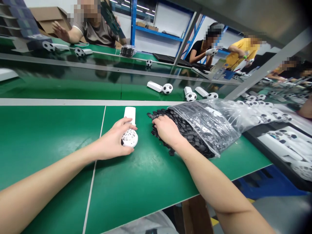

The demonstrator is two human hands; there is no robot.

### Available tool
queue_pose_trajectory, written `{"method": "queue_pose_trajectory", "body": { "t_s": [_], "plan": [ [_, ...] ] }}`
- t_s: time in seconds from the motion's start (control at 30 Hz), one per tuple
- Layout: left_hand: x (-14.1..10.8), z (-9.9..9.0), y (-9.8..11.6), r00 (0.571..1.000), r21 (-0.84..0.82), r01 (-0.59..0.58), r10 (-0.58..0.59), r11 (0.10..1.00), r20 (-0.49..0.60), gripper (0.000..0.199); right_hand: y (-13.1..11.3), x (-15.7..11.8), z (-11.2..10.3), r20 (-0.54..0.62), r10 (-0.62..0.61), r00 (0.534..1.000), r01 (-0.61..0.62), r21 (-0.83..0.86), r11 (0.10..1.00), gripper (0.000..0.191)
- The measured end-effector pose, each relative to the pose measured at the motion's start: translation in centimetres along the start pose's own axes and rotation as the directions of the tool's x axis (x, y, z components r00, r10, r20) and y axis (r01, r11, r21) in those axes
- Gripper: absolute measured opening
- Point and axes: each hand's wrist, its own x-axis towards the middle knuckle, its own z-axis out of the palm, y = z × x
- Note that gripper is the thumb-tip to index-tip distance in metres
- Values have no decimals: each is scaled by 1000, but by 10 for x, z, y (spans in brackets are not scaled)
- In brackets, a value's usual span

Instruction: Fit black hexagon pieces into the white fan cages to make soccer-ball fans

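A white handheld fan with a round slotted head [129, 138] lies on the green table, its handle pointing away from me. My left hand [114, 138] is wrapped round the head from the left, thumb at the near side and fingers over the far side. To the right, a clear plastic bag [209, 120] lies on its side with small black pieces [192, 136] spilling from its mouth. My right hand [167, 130] rests on those pieces at the left edge of the pile, fingers curled down; whatever its fingertips hold is hidden.
Beyond the white strip, a dark green conveyor [97, 84] carries white fans with football-patterned heads [167, 88]. A black tray [255, 136] of fan parts stands at the right. Several people sit or stand across the line.
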Motion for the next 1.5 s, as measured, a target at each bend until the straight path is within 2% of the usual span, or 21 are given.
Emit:
{"method": "queue_pose_trajectory", "body": {
  "t_s": [0.1, 0.17, 0.3, 0.37, 0.5, 0.6, 0.7, 0.83, 0.87, 0.93, 1.03, 1.1, 1.17, 1.3, 1.4, 1.5],
  "plan": [
    [0, 0, 0, 1000, -13, -2, 2, 1000, -4, 54, 3, 0, 2, -84, 26, 996, -23, 34, 999, 26],
    [1, -1, 0, 1000, -22, -8, 8, 1000, -1, 53, 4, -1, 3, -159, 34, 987, -13, 130, 991, 24],
    [2, -4, -1, 999, -35, -34, 35, 999, 17, 54, -1, -4, 0, -249, -43, 968, 152, 437, 887, 16],
    [2, -5, -1, 999, -33, -40, 41, 999, 30, 55, -5, -5, -1, -223, -82, 971, 187, 505, 843, 15],
    [1, -7, 0, 998, -11, -34, 34, 999, 49, 56, -7, -8, -3, -85, -124, 989, 150, 506, 849, 14],
    [1, -7, 0, 998, -4, -29, 29, 1000, 60, 56, -6, -9, -6, -104, -125, 987, 161, 514, 842, 14],
    [1, -7, -1, 997, -3, -34, 34, 999, 66, 56, -7, -12, -8, -104, -114, 988, 153, 590, 793, 12],
    [1, -8, -1, 997, 2, -35, 35, 999, 65, 56, -8, -13, -6, 44, -130, 991, 73, 636, 769, 9],
    [1, -8, -1, 997, 3, -33, 33, 999, 67, 56, -7, -13, -6, 65, -125, 990, 51, 661, 749, 8],
    [1, -9, 0, 997, 5, -28, 27, 1000, 71, 56, -7, -13, -7, 65, -119, 991, 28, 760, 650, 6],
    [1, -8, 0, 997, 1, -34, 34, 999, 69, 56, -8, -13, -12, 17, -142, 990, 52, 884, 464, 8],
    [1, -8, -1, 997, -8, -47, 48, 999, 61, 56, -12, -14, -16, -40, -159, 987, 103, 907, 409, 8],
    [2, -7, -2, 997, -14, -57, 58, 998, 57, 57, -17, -16, -18, -140, -181, 973, 202, 898, 391, 8],
    [3, -5, -2, 996, -27, -71, 72, 997, 47, 57, -30, -19, -15, -309, -258, 915, 390, 837, 383, 12],
    [3, -5, -2, 996, -49, -75, 77, 996, 41, 59, -38, -20, -12, -354, -278, 893, 444, 792, 419, 10],
    [2, -6, -2, 996, -82, -80, 83, 993, 40, 58, -43, -20, -9, -404, -239, 883, 470, 767, 436, 7]
  ]
}}
